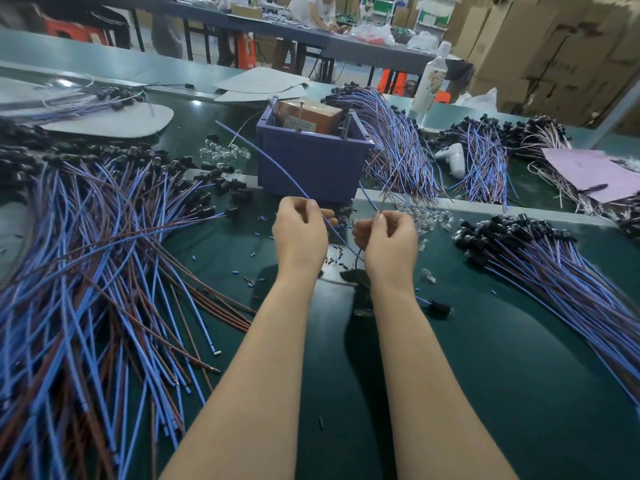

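Observation:
My left hand (300, 230) is curled round a long blue wire (263, 161) that rises up and to the left above the table. My right hand (388, 237) pinches a thin brown wire (384, 199) between thumb and forefinger, just right of the left hand. The blue wire runs on between both hands toward my right wrist. Both hands hover over the dark green mat (485, 358), in front of a purple plastic bin (311, 161). What the fingertips hold beyond the wires is hidden.
A large pile of blue and brown wires (86, 289) covers the left. Finished wires with black caps (554, 265) lie at the right. Clear LEDs (426, 216) and small sleeve bits (256, 254) are scattered around. A bottle (431, 81), a pink paper (595, 171) and a white controller (453, 157) lie behind.

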`<action>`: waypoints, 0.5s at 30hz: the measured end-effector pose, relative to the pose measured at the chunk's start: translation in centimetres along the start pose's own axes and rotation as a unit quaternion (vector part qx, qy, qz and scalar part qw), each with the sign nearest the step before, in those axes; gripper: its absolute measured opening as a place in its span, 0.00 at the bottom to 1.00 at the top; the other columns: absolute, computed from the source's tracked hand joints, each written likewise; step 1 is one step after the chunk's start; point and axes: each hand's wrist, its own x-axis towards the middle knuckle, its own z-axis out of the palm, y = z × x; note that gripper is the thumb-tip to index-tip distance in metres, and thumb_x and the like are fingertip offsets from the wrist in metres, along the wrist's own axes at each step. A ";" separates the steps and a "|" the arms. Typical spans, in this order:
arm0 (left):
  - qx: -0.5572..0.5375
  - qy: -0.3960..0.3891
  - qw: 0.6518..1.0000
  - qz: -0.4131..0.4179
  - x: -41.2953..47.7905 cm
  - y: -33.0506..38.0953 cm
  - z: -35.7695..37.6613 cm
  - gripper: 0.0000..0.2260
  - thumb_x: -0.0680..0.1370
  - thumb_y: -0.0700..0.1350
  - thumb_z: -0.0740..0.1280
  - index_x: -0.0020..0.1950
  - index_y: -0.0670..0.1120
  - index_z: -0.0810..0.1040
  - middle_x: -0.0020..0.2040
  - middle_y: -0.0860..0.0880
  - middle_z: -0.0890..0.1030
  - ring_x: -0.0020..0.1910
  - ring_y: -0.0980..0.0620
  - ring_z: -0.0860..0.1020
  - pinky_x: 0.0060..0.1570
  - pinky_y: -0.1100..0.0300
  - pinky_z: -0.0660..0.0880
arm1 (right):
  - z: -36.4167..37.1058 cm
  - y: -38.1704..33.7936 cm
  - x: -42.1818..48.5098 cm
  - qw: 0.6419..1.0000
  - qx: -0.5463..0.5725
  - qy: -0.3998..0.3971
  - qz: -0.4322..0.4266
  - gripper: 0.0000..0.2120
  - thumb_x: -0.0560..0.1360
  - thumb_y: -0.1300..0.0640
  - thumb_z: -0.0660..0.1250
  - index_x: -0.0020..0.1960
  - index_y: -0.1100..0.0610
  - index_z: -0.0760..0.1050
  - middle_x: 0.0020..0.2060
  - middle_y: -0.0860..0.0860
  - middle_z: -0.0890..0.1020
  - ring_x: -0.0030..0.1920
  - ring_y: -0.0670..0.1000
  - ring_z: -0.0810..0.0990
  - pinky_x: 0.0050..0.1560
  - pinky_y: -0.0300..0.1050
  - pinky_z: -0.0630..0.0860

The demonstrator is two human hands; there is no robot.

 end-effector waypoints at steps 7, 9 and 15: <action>0.051 -0.003 0.998 0.038 0.0 -0.4 -0.2 0.02 0.81 0.39 0.59 0.50 0.44 0.70 0.34 0.51 0.79 0.31 0.57 0.79 0.34 0.69 0.74 | 0.3 0.2 -0.8 0.994 -0.100 -0.034 -0.033 0.09 0.80 0.63 0.56 0.57 0.53 0.69 0.33 0.48 0.81 0.42 0.54 0.82 0.54 0.54 0.77; 0.061 -0.011 0.997 0.041 0.0 -0.5 -0.2 0.02 0.80 0.39 0.60 0.51 0.43 0.71 0.34 0.51 0.79 0.30 0.59 0.78 0.33 0.71 0.73 | 0.3 0.1 -1.1 0.989 -0.129 -0.045 -0.048 0.11 0.79 0.63 0.57 0.58 0.53 0.70 0.35 0.50 0.83 0.43 0.54 0.82 0.54 0.50 0.76; 0.101 -0.036 0.993 0.047 0.0 -0.6 -0.2 0.04 0.79 0.39 0.61 0.49 0.47 0.73 0.33 0.55 0.79 0.32 0.62 0.79 0.35 0.74 0.72 | 0.5 -0.1 -1.3 0.984 -0.158 -0.066 -0.048 0.12 0.78 0.64 0.57 0.59 0.55 0.73 0.44 0.56 0.84 0.47 0.55 0.83 0.55 0.53 0.76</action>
